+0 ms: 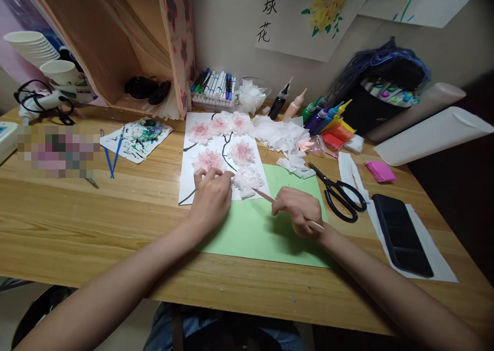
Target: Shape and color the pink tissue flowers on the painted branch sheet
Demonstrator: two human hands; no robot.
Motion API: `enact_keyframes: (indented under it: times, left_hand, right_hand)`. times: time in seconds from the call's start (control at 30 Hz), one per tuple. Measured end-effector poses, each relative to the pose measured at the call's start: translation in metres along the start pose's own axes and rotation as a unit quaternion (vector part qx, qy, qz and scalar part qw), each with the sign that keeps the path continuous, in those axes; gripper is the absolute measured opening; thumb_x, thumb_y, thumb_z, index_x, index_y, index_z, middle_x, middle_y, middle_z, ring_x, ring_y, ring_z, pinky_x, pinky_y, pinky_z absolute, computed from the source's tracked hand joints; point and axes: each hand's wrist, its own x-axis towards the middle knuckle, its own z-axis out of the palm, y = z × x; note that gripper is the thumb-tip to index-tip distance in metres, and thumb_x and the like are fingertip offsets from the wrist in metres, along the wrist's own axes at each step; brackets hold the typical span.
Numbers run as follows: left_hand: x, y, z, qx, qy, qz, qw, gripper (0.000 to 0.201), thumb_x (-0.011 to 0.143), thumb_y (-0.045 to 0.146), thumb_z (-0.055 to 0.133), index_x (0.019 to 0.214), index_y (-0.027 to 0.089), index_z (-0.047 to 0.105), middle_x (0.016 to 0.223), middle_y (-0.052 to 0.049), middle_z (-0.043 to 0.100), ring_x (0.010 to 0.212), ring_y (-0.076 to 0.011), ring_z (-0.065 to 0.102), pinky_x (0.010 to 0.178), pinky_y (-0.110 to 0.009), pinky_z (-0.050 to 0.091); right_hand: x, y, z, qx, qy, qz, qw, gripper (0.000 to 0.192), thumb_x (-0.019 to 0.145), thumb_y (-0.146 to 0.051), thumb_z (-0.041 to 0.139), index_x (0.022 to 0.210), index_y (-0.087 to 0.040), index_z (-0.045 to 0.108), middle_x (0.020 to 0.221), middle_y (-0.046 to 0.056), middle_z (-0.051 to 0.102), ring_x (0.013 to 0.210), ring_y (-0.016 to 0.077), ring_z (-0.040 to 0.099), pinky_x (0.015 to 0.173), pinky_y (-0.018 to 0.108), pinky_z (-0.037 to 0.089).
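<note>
My right hand is closed round a slim wooden stick. Its pointed tip meets the lower edge of a white tissue-paper flower. My left hand lies on the white sheet, fingers bent and a little apart, just below a pink tissue flower. More pink and white paper flowers sit on this sheet among painted black branches. Beneath the sheet and my right hand is a green sheet. What my left fingertips touch is partly hidden.
Black-handled scissors lie to the right, beside a black case. Torn white tissue, paint bottles and a marker tray stand along the back. Blue brushes and a paint-smeared paper are at left.
</note>
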Motion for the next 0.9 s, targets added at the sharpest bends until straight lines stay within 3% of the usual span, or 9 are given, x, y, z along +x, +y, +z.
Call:
enact_keyframes:
  times: [0.17, 0.5, 0.6, 0.67, 0.73, 0.8, 0.9]
  left_hand:
    - [-0.001, -0.001, 0.001, 0.002, 0.002, 0.001, 1.000, 0.023, 0.093, 0.012, 0.042, 0.104, 0.014, 0.062, 0.093, -0.009, 0.071, 0.097, -0.0229, 0.060, 0.089, -0.040, 0.025]
    - [-0.001, -0.001, 0.000, -0.012, -0.004, -0.003, 1.000, 0.025, 0.092, 0.010, 0.040, 0.104, 0.014, 0.061, 0.093, -0.010, 0.071, 0.097, -0.0236, 0.059, 0.090, -0.041, 0.026]
    - [-0.001, -0.001, 0.000, -0.017, -0.007, -0.001, 1.000, 0.026, 0.090, 0.008, 0.039, 0.104, 0.014, 0.061, 0.092, -0.010, 0.071, 0.097, -0.0242, 0.059, 0.090, -0.041, 0.026]
    - [-0.001, 0.000, 0.000, -0.016, -0.011, 0.000, 1.000, 0.027, 0.090, 0.007, 0.039, 0.104, 0.014, 0.061, 0.093, -0.010, 0.070, 0.097, -0.0246, 0.058, 0.090, -0.042, 0.026]
    - [-0.001, -0.001, 0.000, -0.016, -0.012, -0.002, 1.000, 0.028, 0.090, 0.007, 0.038, 0.104, 0.014, 0.061, 0.092, -0.010, 0.071, 0.097, -0.0248, 0.058, 0.090, -0.042, 0.025]
    - [-0.001, -0.001, 0.000, -0.015, -0.011, -0.003, 1.000, 0.028, 0.090, 0.007, 0.038, 0.104, 0.013, 0.061, 0.090, -0.010, 0.070, 0.097, -0.0250, 0.058, 0.090, -0.042, 0.025]
    - [-0.001, -0.002, 0.000, -0.010, -0.009, 0.004, 1.000, 0.028, 0.090, 0.007, 0.038, 0.103, 0.013, 0.061, 0.091, -0.010, 0.070, 0.097, -0.0248, 0.058, 0.089, -0.041, 0.026]
  right_hand:
    - [-0.007, 0.006, 0.007, -0.022, -0.067, -0.028, 0.997, 0.038, 0.098, -0.021, 0.026, 0.073, -0.019, 0.055, 0.060, 0.004, 0.059, 0.057, 0.0141, 0.048, 0.057, 0.028, 0.042]
    - [0.001, 0.013, 0.014, -0.039, -0.077, -0.005, 0.996, 0.038, 0.098, -0.020, 0.027, 0.071, -0.021, 0.053, 0.059, 0.003, 0.058, 0.056, 0.0149, 0.050, 0.058, 0.029, 0.042]
    - [0.009, 0.009, 0.018, 0.005, -0.037, 0.130, 0.991, 0.045, 0.100, -0.029, 0.026, 0.063, -0.021, 0.050, 0.056, 0.002, 0.055, 0.053, 0.0130, 0.051, 0.057, 0.029, 0.043]
    - [0.014, 0.007, 0.020, 0.063, -0.001, 0.252, 0.966, 0.050, 0.100, -0.036, 0.028, 0.058, -0.021, 0.049, 0.054, 0.001, 0.054, 0.051, 0.0120, 0.052, 0.056, 0.028, 0.043]
    - [0.017, 0.005, 0.018, 0.111, 0.020, 0.320, 0.941, 0.052, 0.100, -0.040, 0.031, 0.056, -0.020, 0.050, 0.051, 0.000, 0.055, 0.049, 0.0117, 0.052, 0.052, 0.027, 0.041]
    - [0.015, 0.003, 0.014, 0.117, 0.028, 0.306, 0.944, 0.053, 0.100, -0.040, 0.031, 0.055, -0.020, 0.052, 0.050, 0.000, 0.055, 0.048, 0.0114, 0.050, 0.051, 0.027, 0.039]
    - [0.008, -0.002, 0.006, 0.062, 0.017, 0.188, 0.980, 0.052, 0.100, -0.032, 0.029, 0.055, -0.019, 0.051, 0.051, 0.000, 0.054, 0.048, 0.0104, 0.047, 0.052, 0.027, 0.038]
